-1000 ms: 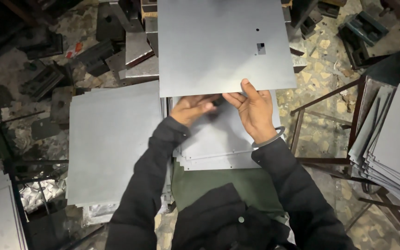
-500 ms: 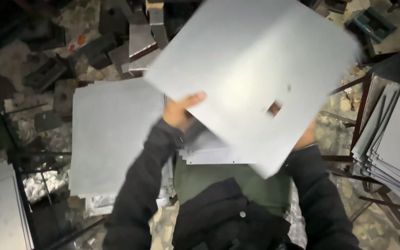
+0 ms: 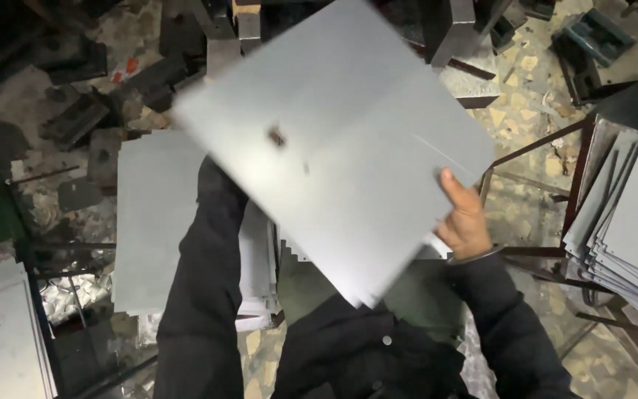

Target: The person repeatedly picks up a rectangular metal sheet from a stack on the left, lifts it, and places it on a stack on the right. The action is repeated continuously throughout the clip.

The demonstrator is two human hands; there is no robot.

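sheet: big grey metal sheet (image 3: pixel 348 159) up in the air in front of the person, turned cornerwise, blurry, with a small cutout hole near its middle-left

where it sits: above the lap and the low stand, one corner pointing down toward the chest, the opposite one up toward the clutter on the floor; long edges run slantwise from upper left to lower right

right hand: right hand (image 3: pixel 463 222) is at the sheet's lower right edge, thumb up over the top face, fingers tucked under it. So the grip is closed on that edge, pinch-style

left hand: left hand is hidden behind the sheet, only the dark sleeve (image 3: pixel 204 288) goes up under it. Can't tell what that grip is doing

nearer hand: the right one is the only one I can actually see on the metal; the sheet spreads up and left from it

around: flat grey stack (image 3: pixel 153 222) on the person's left, a fanned pile of sheets (image 3: pixel 629 222) on a rack at the right, dark metal blocks (image 3: pixel 75 118) scattered on the floor beyond
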